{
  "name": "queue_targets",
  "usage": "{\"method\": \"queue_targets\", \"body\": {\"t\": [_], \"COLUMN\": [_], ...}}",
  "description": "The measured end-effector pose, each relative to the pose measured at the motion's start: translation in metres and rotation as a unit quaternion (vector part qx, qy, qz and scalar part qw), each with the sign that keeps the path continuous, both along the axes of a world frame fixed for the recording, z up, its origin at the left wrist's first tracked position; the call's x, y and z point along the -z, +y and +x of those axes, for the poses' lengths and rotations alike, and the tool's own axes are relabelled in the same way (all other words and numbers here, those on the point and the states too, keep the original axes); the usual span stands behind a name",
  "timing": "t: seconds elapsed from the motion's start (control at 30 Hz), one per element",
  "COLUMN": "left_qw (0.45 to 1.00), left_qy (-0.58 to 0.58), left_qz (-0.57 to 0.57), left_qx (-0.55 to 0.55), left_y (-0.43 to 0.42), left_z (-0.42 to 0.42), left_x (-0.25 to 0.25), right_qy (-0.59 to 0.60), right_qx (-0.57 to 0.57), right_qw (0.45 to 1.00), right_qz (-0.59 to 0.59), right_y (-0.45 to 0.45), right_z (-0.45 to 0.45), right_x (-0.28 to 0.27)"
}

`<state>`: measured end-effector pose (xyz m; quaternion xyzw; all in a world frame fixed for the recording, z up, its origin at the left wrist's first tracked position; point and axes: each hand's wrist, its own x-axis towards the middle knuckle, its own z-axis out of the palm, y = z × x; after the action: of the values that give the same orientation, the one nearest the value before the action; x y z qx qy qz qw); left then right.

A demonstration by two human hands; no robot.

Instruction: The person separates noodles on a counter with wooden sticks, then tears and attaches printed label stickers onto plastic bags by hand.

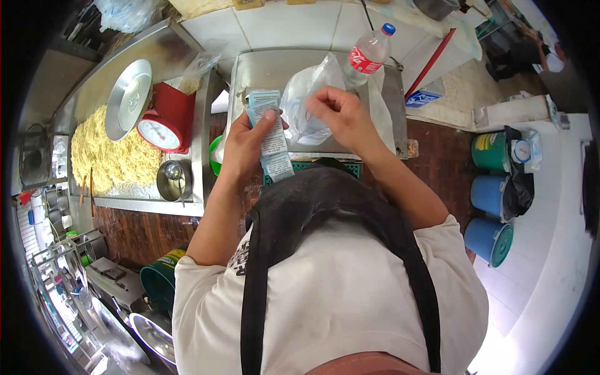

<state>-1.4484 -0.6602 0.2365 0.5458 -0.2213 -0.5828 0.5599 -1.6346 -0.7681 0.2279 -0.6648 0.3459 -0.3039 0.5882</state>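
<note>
My left hand [245, 145] is closed around a strip of joined sachets [274, 142], pale blue and white with fine print, its thumb pressed on the upper part. The strip hangs down towards the black apron [312, 197]. My right hand [344, 119] has its fingers curled in a pinch in front of a white plastic bag [312, 81]; what they hold, if anything, is hidden. The bag stands on a metal worktop [262, 62], right of the sachets. Behind my right hand is a clear bottle [364, 59] with a red label and blue cap.
On the left, yellow noodles [109, 153] cover a metal counter [144, 205], beside a red scale [169, 115] with a metal pan [129, 100] and a steel pot [174, 181]. Several lidded bins [487, 194] line the right wall. Another person [519, 53] is at the far right.
</note>
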Motion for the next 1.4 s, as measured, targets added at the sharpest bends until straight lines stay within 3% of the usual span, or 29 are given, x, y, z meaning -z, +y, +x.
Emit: {"method": "queue_targets", "body": {"t": [0.1,0.2,0.23,0.37,0.47,0.57,0.63,0.77,0.9,1.03,1.13,1.27,1.4], "left_qw": [0.992,0.992,0.997,0.993,0.994,0.983,0.979,0.992,0.995,0.995,0.996,0.996,0.996], "left_qy": [-0.118,-0.106,-0.044,0.090,0.073,0.068,0.055,-0.043,0.033,0.095,-0.032,-0.012,0.070], "left_qz": [-0.035,-0.065,-0.057,-0.031,-0.084,-0.120,-0.158,-0.116,-0.089,-0.032,-0.030,-0.058,-0.037], "left_qx": [-0.034,-0.011,-0.015,-0.068,-0.022,-0.119,-0.116,-0.032,0.013,-0.013,0.075,0.063,0.038], "left_y": [-0.001,-0.006,-0.005,-0.004,-0.003,-0.011,-0.012,-0.011,-0.016,-0.016,-0.014,-0.018,-0.013], "left_z": [-0.012,-0.009,-0.010,-0.004,0.020,0.029,0.041,0.027,0.009,-0.013,-0.021,-0.027,-0.013], "left_x": [-0.005,0.009,0.006,-0.009,0.009,0.007,0.007,-0.012,-0.012,-0.010,-0.006,0.001,-0.002], "right_qy": [0.103,0.119,0.119,0.023,-0.121,-0.143,-0.138,-0.138,-0.130,-0.092,-0.049,0.018,-0.083], "right_qx": [-0.063,-0.070,-0.063,-0.057,-0.066,-0.070,-0.058,-0.050,-0.050,-0.025,-0.015,-0.046,-0.045], "right_qw": [0.991,0.990,0.991,0.996,0.970,0.958,0.962,0.968,0.971,0.986,0.996,0.996,0.990], "right_qz": [-0.057,-0.039,-0.023,0.057,0.199,0.237,0.229,0.202,0.195,0.133,0.077,0.070,0.106], "right_y": [0.018,0.020,0.015,-0.009,-0.009,-0.011,-0.010,-0.011,-0.008,-0.003,-0.001,0.002,0.003], "right_z": [0.005,0.015,0.016,0.002,-0.006,-0.014,-0.017,-0.017,-0.012,-0.008,-0.003,-0.003,-0.010], "right_x": [-0.019,-0.018,-0.009,0.008,0.008,0.008,0.005,0.000,-0.001,0.003,0.012,0.003,-0.003]}}
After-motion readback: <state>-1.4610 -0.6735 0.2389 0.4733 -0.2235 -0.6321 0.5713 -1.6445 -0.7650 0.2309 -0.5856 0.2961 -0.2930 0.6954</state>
